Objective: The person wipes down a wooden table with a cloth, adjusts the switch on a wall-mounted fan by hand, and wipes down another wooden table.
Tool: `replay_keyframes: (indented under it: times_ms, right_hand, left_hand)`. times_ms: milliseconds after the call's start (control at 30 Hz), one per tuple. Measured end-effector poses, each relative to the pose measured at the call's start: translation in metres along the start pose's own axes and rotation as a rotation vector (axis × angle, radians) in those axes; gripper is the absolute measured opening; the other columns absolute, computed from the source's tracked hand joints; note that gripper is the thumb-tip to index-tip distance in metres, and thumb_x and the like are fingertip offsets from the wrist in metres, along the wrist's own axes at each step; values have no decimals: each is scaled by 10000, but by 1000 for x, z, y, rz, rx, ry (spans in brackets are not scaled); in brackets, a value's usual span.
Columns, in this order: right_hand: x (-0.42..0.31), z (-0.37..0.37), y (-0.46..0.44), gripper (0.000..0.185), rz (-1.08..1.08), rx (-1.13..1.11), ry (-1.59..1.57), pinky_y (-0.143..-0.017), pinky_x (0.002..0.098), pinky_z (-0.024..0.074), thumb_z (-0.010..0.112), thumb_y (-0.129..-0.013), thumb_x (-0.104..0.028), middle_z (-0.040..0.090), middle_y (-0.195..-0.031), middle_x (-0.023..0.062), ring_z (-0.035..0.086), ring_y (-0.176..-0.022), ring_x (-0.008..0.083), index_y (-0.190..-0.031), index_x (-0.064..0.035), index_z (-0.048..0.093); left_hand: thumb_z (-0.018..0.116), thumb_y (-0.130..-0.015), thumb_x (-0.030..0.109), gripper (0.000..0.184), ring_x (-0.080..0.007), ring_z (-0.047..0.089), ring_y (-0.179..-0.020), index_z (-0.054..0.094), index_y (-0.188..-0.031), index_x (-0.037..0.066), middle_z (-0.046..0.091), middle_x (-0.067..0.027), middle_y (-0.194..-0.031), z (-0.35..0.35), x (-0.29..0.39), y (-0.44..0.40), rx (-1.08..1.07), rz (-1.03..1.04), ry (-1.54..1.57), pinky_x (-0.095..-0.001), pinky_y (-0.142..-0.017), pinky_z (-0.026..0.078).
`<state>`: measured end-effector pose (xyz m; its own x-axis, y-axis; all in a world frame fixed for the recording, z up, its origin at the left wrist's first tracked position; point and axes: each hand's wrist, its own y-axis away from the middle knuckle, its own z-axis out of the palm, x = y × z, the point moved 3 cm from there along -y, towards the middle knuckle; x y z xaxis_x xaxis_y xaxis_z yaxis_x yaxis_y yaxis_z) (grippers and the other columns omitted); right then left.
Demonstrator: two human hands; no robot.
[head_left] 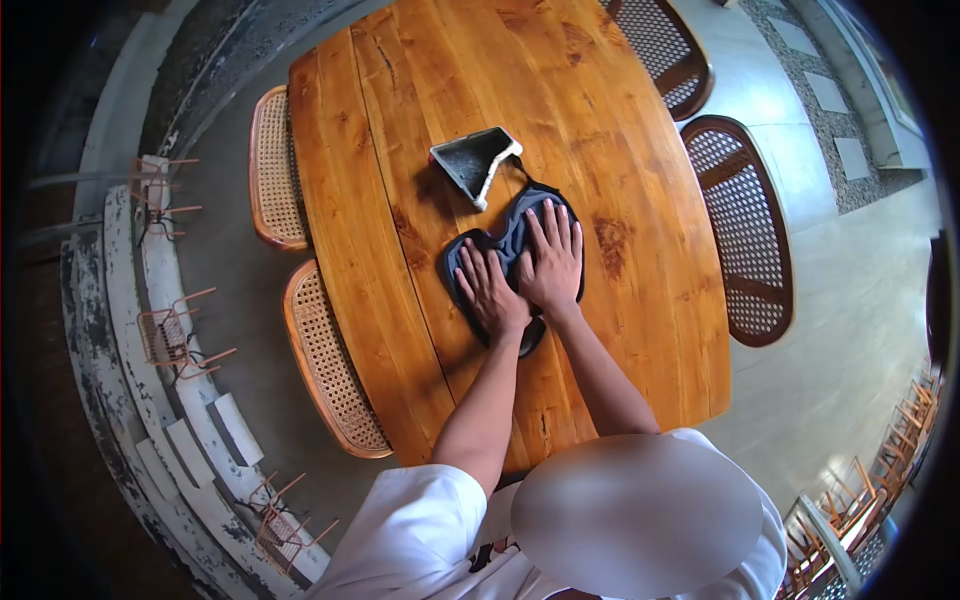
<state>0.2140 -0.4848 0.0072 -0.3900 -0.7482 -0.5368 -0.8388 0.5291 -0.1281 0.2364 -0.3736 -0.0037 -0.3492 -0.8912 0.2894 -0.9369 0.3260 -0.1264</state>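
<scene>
A dark grey cloth item with black edging (513, 222) lies flat on the wooden table (640, 330). My left hand (490, 290) rests palm down on its left part, fingers spread. On its right part lies my right hand (552, 260), also palm down with fingers apart. The two hands touch or nearly touch near the thumbs. Just beyond them stands a dark, roughly triangular open container (470, 165) with a whitish edge on its right side. A thin black strap runs between the container and the cloth item.
Two cane-seat chairs (277, 168) stand along the table's left side, and two dark-framed woven chairs (740, 230) along its right. Farther left are weathered white ledges (150, 330) with small wire-like racks. More wooden chairs (905, 440) are at the lower right.
</scene>
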Motion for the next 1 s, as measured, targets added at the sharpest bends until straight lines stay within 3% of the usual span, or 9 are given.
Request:
replay_keyframes:
  times_ms: [100, 200, 300, 433, 500, 667, 833, 933, 1000]
  right_hand:
    - [14, -27, 47, 610, 97, 25, 77, -1222, 481, 139, 521, -917, -290, 303, -1601, 152, 242, -1493, 327, -1497, -127, 423]
    - [28, -52, 124, 639, 109, -43, 179, -1216, 485, 145, 512, -955, -383, 277, -1610, 157, 221, -1498, 334, -1522, -120, 379]
    - [31, -68, 190, 655, 171, -102, 223, -1217, 494, 132, 511, -953, -387, 248, -1623, 160, 198, -1506, 344, -1528, -110, 365]
    - [18, -70, 249, 728, 200, -121, 236, -1222, 513, 94, 545, -904, -413, 192, -1635, 187, 137, -1520, 363, -1531, -97, 353]
    - [-2, -65, 279, 742, 155, -159, 270, -1222, 523, 84, 551, -896, -423, 174, -1636, 201, 119, -1522, 370, -1532, -98, 349]
    - [-71, -11, 370, 734, -94, -315, 240, -1190, 617, 40, 548, -897, -373, 108, -1611, 309, 66, -1489, 506, -1548, -118, 323]
    - [-131, 24, 396, 636, -453, -505, 237, -1187, 614, 81, 485, -951, -345, 148, -1610, 295, 105, -1492, 484, -1544, -167, 342]
    - [-145, 35, 380, 625, -498, -557, 134, -1192, 599, 79, 484, -949, -329, 150, -1624, 259, 110, -1506, 446, -1544, -190, 352]
    - [-146, 38, 366, 646, -487, -585, 110, -1198, 586, 82, 510, -920, -325, 151, -1639, 217, 112, -1517, 413, -1540, -214, 368]
  left_hand:
    - [680, -814, 367, 736, -347, 263, -1484, 459, -1432, 34, 314, -217, -1580, -9, 8, 6, 53, 90, 108, -500, -1217, 153]
    - [659, -835, 375, 752, -350, 270, -1478, 432, -1463, 30, 323, -218, -1573, -16, 11, 25, -44, 268, 171, -498, -1216, 171]
    - [627, -876, 377, 711, -348, 295, -1468, 434, -1463, 25, 323, -216, -1574, -32, 10, 83, -140, 330, 209, -501, -1213, 187]
    - [561, -926, 408, 697, -324, 258, -1490, 379, -1517, 87, 279, -175, -1607, -54, -39, 195, -269, 345, 182, -498, -1218, 162]
    - [556, -931, 398, 702, -329, 246, -1492, 352, -1533, 99, 267, -175, -1611, -73, -72, 241, -291, 298, 167, -509, -1216, 153]
    - [564, -888, 385, 731, -322, 205, -1507, 354, -1530, 105, 239, -169, -1622, -117, -168, 311, -279, 114, 144, -508, -1221, 120]
    - [612, -850, 396, 675, -308, 234, -1496, 492, -1396, 19, 291, -176, -1597, -136, -214, 344, -151, -129, 142, -485, -1222, 134]
    - [646, -837, 388, 675, -306, 236, -1495, 507, -1380, 11, 295, -173, -1594, -132, -212, 344, -28, -227, 135, -491, -1219, 145]
    - [651, -843, 388, 676, -302, 236, -1495, 504, -1386, 12, 283, -172, -1599, -124, -212, 342, -63, -264, 119, -496, -1216, 151]
